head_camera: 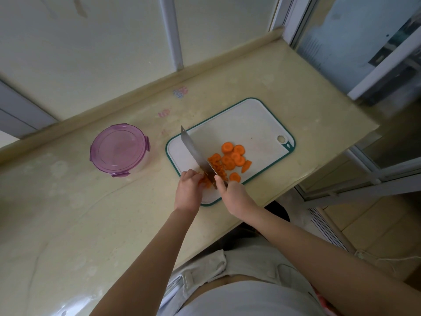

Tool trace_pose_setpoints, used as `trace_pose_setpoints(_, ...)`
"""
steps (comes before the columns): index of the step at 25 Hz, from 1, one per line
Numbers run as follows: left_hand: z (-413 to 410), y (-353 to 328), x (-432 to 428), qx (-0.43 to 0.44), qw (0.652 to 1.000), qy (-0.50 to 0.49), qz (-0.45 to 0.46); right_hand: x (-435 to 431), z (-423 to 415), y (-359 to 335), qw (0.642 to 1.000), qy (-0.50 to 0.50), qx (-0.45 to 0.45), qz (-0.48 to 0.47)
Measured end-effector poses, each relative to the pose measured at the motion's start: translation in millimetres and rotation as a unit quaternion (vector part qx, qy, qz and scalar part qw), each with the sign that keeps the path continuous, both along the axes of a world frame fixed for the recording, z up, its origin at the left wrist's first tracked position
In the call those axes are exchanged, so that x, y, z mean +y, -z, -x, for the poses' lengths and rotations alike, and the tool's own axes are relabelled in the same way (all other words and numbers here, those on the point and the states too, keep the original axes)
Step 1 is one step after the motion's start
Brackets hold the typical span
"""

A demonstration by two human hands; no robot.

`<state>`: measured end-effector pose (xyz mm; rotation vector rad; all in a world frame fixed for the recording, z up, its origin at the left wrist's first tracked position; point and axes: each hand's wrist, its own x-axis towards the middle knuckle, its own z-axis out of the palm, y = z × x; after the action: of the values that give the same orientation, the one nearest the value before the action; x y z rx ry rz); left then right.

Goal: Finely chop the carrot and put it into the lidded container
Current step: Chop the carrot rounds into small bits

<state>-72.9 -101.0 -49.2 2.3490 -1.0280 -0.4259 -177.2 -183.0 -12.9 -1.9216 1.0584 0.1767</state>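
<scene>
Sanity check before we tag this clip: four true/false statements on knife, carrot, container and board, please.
1. The purple container has its lid on. True.
2. The knife is in the left hand. False: the right hand grips it, and the left hand holds carrot pieces.
3. Round carrot slices lie on the cutting board. True.
4. The container stands on the cutting board. False: it stands on the counter, apart from the board.
</scene>
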Motion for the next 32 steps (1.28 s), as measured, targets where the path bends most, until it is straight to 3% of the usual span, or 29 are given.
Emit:
trace_pose_setpoints(8, -3.7, -12.2, 7.2, -0.041, 0.999, 0.016, 0.03, -6.6, 11.0, 0.4, 0.998, 0.025, -0.042, -0.035)
trace_pose_setpoints(13, -5.3, -6.5, 7.6, 0.009, 1.0, -0.02, -0.015, -2.4, 9.4, -3.6, 0.999, 0.002, -0.027, -0.038)
trace_pose_setpoints(21, 0.6, -0.4, 7.0, 0.003, 1.0, -0.023, 0.001, 4.9, 5.2, -12.6, 0.998, -0.029, -0.018, -0.043)
trace_pose_setpoints(25, 0.0, 2.4, 7.1, 0.015, 1.0, -0.025, 0.005, 14.2, -1.5, -4.3, 0.996, -0.078, 0.016, 0.027)
trace_pose_setpoints(27, 1.2, 2.0, 6.7, 0.018, 0.999, -0.028, 0.015, 17.2, -0.1, 2.3, 0.997, -0.058, 0.017, 0.05)
trace_pose_setpoints(32, 4.2, 2.0, 5.3, 0.032, 0.998, -0.057, 0.025, 0.0, 3.5, 2.6, 0.999, -0.021, -0.014, -0.021)
